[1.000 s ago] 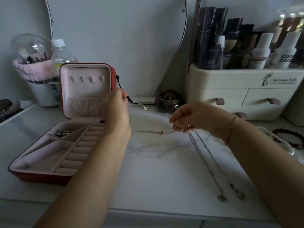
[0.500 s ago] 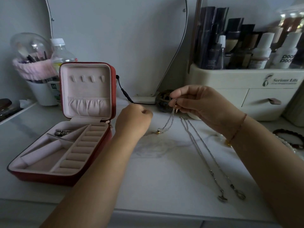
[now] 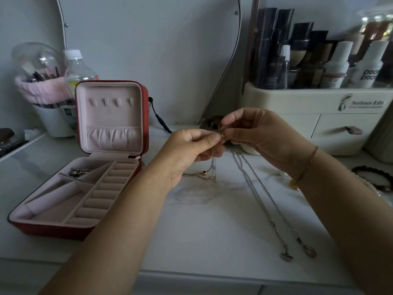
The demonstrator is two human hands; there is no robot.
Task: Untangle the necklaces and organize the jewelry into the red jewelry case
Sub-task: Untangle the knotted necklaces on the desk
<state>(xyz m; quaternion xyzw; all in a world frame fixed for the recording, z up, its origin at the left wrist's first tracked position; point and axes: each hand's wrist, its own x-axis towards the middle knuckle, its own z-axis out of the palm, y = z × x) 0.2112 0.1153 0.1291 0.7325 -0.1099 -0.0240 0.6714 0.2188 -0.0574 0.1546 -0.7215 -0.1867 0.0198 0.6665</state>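
Red jewelry case (image 3: 53,232), open, lid upright, small silver piece (image 3: 77,171) in a rear tray compartment. Just right of the case, thin gold-beaded chain (image 3: 212,167), clasp end pinched between left hand (image 3: 187,152) and right hand (image 3: 261,135). Farther right, two long silver pendant necklaces (image 3: 259,199) laid straight, side by side

The left forearm (image 3: 127,220) and the right forearm (image 3: 350,209) are both bare from the lower edge of the view up to the wrists. The nails of the left hand (image 3: 187,154) and the right hand (image 3: 261,137) look short where they show. A thin reddish cord bracelet (image 3: 308,165) circles the right wrist as a single fine strand, and a small round gold charm (image 3: 294,185) hangs from it on the underside of the wrist.
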